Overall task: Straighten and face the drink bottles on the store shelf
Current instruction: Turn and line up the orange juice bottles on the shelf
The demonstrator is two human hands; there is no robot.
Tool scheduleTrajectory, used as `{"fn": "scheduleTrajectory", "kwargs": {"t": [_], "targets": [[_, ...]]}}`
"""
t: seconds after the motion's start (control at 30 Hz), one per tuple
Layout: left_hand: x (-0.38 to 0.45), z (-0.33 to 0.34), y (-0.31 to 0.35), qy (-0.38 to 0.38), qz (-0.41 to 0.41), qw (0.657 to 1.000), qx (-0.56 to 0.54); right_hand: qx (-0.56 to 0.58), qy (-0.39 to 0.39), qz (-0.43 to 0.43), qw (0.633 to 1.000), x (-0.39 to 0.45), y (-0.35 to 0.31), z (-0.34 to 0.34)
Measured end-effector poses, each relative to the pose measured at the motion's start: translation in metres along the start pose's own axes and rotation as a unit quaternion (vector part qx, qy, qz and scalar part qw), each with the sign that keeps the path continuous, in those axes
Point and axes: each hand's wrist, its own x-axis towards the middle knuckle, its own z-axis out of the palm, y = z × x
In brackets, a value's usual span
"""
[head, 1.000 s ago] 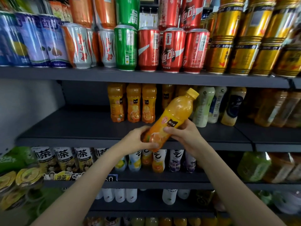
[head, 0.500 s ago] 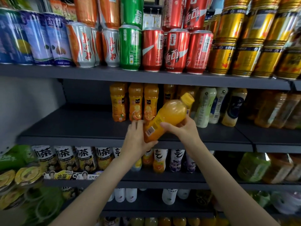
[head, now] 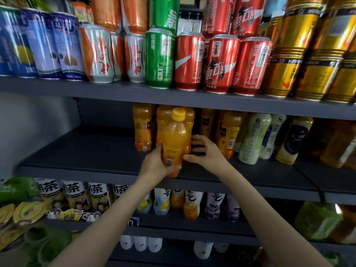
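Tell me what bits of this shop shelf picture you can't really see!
Head view only:
- Orange juice bottle: its front label faces away; the left hand covers its lower left.
- Orange bottles behind: partly hidden by the held bottle and the right hand.
- Gold cans: cut off by the right edge.
- Small label print: blurred.

Upright orange juice bottle (head: 175,143) in left hand (head: 156,165)
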Motion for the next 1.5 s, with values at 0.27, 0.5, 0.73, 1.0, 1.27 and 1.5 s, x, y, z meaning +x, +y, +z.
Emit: {"fn": "scheduleTrajectory", "kwargs": {"t": [0.27,0.5,0.73,1.0,1.27,1.5], "targets": [[0.046,0.009,-0.021,0.072,-0.044,0.996,0.042,-0.076,0.171,0.085,0.979,0.072,0.059,-0.009],[0.058,0.02,-0.031,0.102,-0.024,0.99,0.093,-0.089,0.241,0.166,0.952,0.149,0.08,-0.001],[0.062,0.021,-0.035,0.1,-0.027,0.99,0.091,-0.168,0.269,0.229,0.92,0.177,0.085,0.005],[0.061,0.022,-0.038,0.088,-0.014,0.995,0.052,-0.092,0.312,0.145,0.934,0.121,0.072,0.02],[0.026,0.037,-0.027,0.249,0.073,0.966,-0.005,-0.008,0.197,0.109,0.974,0.045,0.06,-0.008],[-0.006,0.027,0.023,-0.125,-0.093,0.957,-0.244,0.35,0.054,0.111,0.929,-0.007,0.026,-0.022]]}}
